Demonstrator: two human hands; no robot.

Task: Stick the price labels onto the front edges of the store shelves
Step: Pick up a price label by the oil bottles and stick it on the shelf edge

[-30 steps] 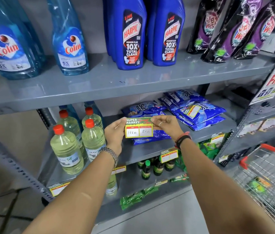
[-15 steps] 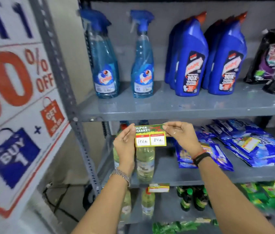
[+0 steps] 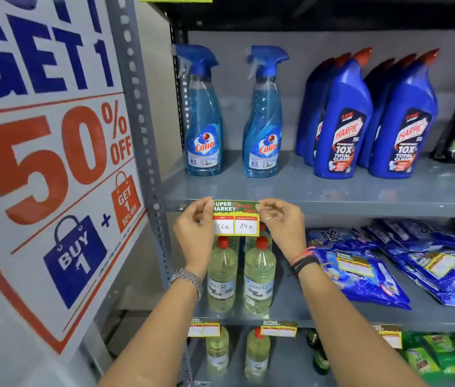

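A green, yellow and red price label point(image 3: 236, 219) reading "SUPER MARKET", 126 and 84, is held flat against the front edge of the grey upper shelf point(image 3: 360, 209), below the blue spray bottles. My left hand point(image 3: 194, 233) pinches its left end and my right hand point(image 3: 283, 226) pinches its right end. The label's top strip lies on the shelf edge; its lower half hangs below it. The lower shelf edge point(image 3: 332, 322) carries three labels, one of them point(image 3: 278, 328) near the middle.
Two Colin spray bottles point(image 3: 262, 115) and blue Harpic bottles point(image 3: 340, 118) stand on the upper shelf. Clear bottles with red caps point(image 3: 258, 275) and blue packets point(image 3: 366, 275) fill the shelf below. A large "50% OFF" sign point(image 3: 47, 163) hangs at left beside the perforated upright point(image 3: 139, 107).
Both hands have lifted the label from in front of the lower shelf up to the upper shelf's front edge. The view has swung left and up, bringing the sale sign into sight.
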